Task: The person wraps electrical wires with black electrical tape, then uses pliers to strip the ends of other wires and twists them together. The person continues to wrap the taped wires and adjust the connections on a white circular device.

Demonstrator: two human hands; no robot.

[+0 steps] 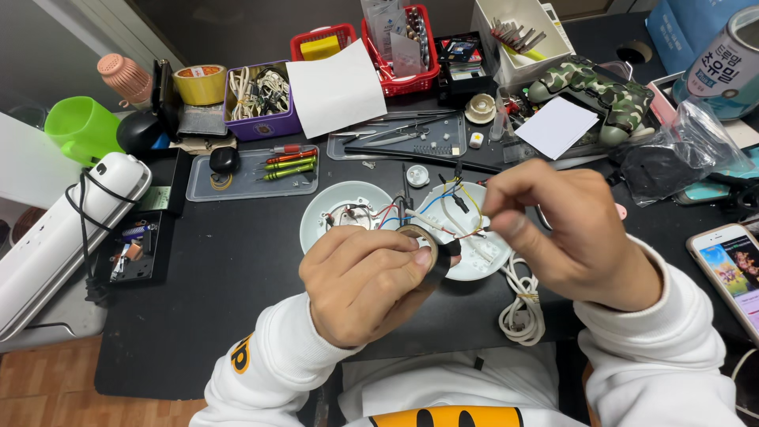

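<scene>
While the person leans over the black desk (237, 269), the left hand (360, 281) is curled tight around a roll of black electrical tape (423, 249), thumb pressed across its top, holding it just above and in front of two round white fixture halves. The right hand (565, 229) has its fingertips pinched together on the thin wires (462, 217), red, blue, yellow and white, that rise from the open fixture base (466, 233); the other half (348, 213) lies just beside it to the left, its small circuit parts showing. The tape looks light and stiff at its ring, easy to hold by the rim, though its loose end would be sticky and limp and best taken at the very edge. The wires seem thin and springy, and probably want a gentle pinch close to their bare tips. A coiled white cord (518, 304) rests near the right wrist. Farther back sit a tray of small screwdrivers (288, 166), a purple bin of cables (261, 99), and a camouflage game controller (605, 91); a phone (731, 269) lies at the right edge.
</scene>
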